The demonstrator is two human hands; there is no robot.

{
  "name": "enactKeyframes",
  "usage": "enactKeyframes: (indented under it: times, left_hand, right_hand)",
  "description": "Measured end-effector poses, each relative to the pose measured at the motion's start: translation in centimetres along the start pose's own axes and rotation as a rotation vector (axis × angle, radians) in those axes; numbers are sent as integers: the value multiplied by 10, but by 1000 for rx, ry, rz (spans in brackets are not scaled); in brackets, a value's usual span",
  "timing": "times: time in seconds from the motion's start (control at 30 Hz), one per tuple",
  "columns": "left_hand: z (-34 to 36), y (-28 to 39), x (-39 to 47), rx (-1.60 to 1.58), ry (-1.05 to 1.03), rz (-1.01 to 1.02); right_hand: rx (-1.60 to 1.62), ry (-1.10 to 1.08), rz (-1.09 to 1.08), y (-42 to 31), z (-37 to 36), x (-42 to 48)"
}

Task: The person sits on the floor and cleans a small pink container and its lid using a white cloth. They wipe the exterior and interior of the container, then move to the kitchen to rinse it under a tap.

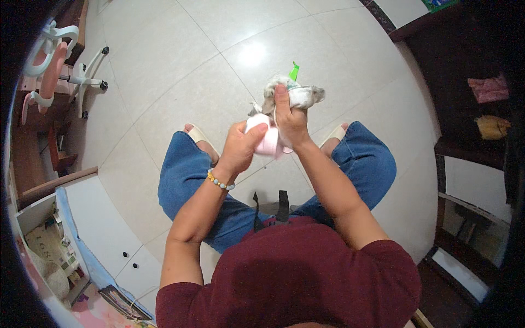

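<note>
My left hand (240,145) grips a smooth pale pink object (268,143), its thumb pressed on the near side. The object is partly hidden by the hand and blurred, so I cannot tell its kind. Close by on the right, my right hand (292,119) is closed around a crumpled white cloth (301,97) with grey, dirty-looking patches. Folds of the cloth stick out on both sides of the thumb and hang near the pink object. Just beyond the cloth shows a bright green tapered piece (294,71), its lower end hidden behind the cloth.
Below the hands lies a pale tiled floor (184,94). A white and pink swivel chair (82,78) stands at far left. A white cabinet (102,217) with black knobs is at lower left. Dark shelving (459,135) holding a pink cloth (488,88) lines the right side.
</note>
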State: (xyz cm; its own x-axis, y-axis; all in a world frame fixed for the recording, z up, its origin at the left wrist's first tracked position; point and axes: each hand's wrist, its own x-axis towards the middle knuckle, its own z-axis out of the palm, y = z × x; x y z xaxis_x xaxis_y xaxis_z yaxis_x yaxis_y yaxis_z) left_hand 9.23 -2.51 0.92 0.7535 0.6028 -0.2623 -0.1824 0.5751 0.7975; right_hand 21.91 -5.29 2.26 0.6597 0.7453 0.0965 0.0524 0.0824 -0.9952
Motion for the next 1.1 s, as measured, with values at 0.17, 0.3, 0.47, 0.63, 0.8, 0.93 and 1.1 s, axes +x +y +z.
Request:
enactKeyframes:
  times: [0.17, 0.3, 0.47, 0.63, 0.8, 0.93, 1.1]
  left_hand:
    - [3, 16, 7, -469, 209, -94]
    - [-6, 16, 16, -654, 242, -115]
    - [4, -1, 16, -588, 164, -64]
    - [5, -3, 13, -492, 146, -106]
    - [-7, -11, 12, -421, 19, -169]
    - [-5, 2, 7, -371, 17, -193]
    - [-12, 11, 18, -483, 226, -170]
  right_hand:
    - [310, 176, 341, 0, -22, 12]
    - [886, 4, 345, -7, -39, -8]
    - [-1, 87, -112, 2, 17, -39]
    - [92, -31, 77, -16, 8, -10]
    - [-16, -99, -120, -2, -3, 7]
    - [629, 51, 358, 10, -23, 37]
    - [1078, -7, 519, -37, -31, 4]
